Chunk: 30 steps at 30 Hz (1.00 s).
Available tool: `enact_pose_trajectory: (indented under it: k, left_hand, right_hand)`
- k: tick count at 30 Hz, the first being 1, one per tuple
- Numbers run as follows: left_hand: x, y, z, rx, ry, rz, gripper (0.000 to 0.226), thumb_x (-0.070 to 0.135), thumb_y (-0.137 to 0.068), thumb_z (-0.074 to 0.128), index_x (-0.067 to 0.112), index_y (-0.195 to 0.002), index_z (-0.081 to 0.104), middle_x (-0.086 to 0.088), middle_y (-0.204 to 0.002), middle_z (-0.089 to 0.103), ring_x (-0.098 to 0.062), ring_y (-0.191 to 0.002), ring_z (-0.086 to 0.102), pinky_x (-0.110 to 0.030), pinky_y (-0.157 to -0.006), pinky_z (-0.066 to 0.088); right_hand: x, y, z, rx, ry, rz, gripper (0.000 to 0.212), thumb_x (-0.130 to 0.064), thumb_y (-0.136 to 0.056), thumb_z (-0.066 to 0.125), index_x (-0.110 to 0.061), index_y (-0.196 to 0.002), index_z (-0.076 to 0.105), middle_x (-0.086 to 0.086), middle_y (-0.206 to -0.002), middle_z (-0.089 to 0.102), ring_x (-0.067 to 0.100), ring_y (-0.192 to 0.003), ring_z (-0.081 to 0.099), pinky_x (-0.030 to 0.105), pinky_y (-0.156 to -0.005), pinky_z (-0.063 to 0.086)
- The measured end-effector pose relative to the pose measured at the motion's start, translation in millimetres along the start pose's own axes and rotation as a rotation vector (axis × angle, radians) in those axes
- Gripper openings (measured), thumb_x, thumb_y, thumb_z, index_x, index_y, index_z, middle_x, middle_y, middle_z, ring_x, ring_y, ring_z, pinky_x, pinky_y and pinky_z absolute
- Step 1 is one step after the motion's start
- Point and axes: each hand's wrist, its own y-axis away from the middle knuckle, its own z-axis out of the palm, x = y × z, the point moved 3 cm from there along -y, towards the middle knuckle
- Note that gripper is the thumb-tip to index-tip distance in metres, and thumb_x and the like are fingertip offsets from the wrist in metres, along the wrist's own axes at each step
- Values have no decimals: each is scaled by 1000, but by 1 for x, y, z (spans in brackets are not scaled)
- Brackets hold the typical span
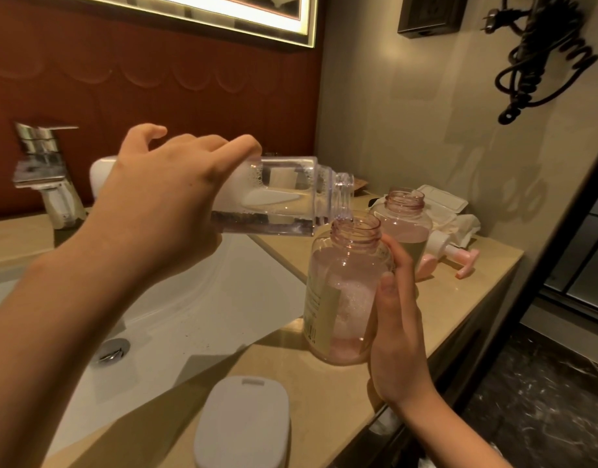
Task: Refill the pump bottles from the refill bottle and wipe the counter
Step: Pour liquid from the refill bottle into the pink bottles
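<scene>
My left hand (162,201) grips a clear refill bottle (284,197) tipped on its side, its open neck right over the mouth of a pink pump bottle (345,292). That pink bottle stands uncapped on the beige counter (324,400) with foam and some liquid inside. My right hand (395,329) holds it around its right side. A second uncapped pink bottle (404,221) stands just behind it. A pink pump head (456,260) lies on the counter to the right.
A white sink basin (189,315) with a chrome tap (44,177) lies to the left. A white lid-like object (243,423) sits at the counter's near edge. A wipes pack and a crumpled tissue (453,214) rest by the wall. The counter's right edge drops to a dark floor.
</scene>
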Motion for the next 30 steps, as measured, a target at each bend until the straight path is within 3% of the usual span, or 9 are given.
enact_pose_trajectory:
  k: [3,9,15,21,26,30]
  left_hand:
    - [0,0,0,-2,-3,-1,77,10,-56,83,20,-124,49,-7,-105,66,-33,-98,61,-58,-96,34]
    - [0,-1,1,-1,2,5,77,10,-56,83,20,-125,49,-8,-107,66,-34,-99,61,-59,-97,34]
    - [0,-1,1,11,-10,13,78,9,-54,84,19,-124,50,-9,-105,67,-34,-96,62,-59,-95,35]
    - [-1,-1,2,22,-26,14,79,8,-52,84,19,-123,50,-8,-101,67,-34,-91,62,-59,-93,37]
    - [-1,-1,2,20,-22,15,79,7,-53,83,19,-123,50,-9,-103,67,-34,-92,62,-59,-93,36]
    - [-1,-1,1,28,-23,23,77,7,-54,83,19,-122,50,-8,-102,66,-34,-91,62,-58,-94,36]
  right_hand:
    - [-1,0,1,9,0,3,52,-59,-92,30,-29,-135,35,-33,-122,52,-8,-119,45,6,-93,32]
    - [-1,0,1,-5,-25,5,42,-44,-92,28,-31,-131,34,-36,-119,52,-11,-115,48,4,-89,34]
    - [-1,1,1,-3,-16,0,43,-42,-92,28,-28,-132,35,-37,-118,52,-12,-113,48,3,-90,34]
    - [-2,-1,2,18,-6,0,53,-62,-91,29,-31,-135,36,-27,-127,52,-2,-121,47,8,-93,34]
    - [-1,0,1,6,-32,-3,44,-44,-92,29,-29,-132,36,-30,-121,54,-6,-116,50,6,-90,36]
    - [-1,1,1,0,-27,-6,42,-43,-91,28,-31,-131,36,-32,-119,54,-8,-114,50,5,-89,35]
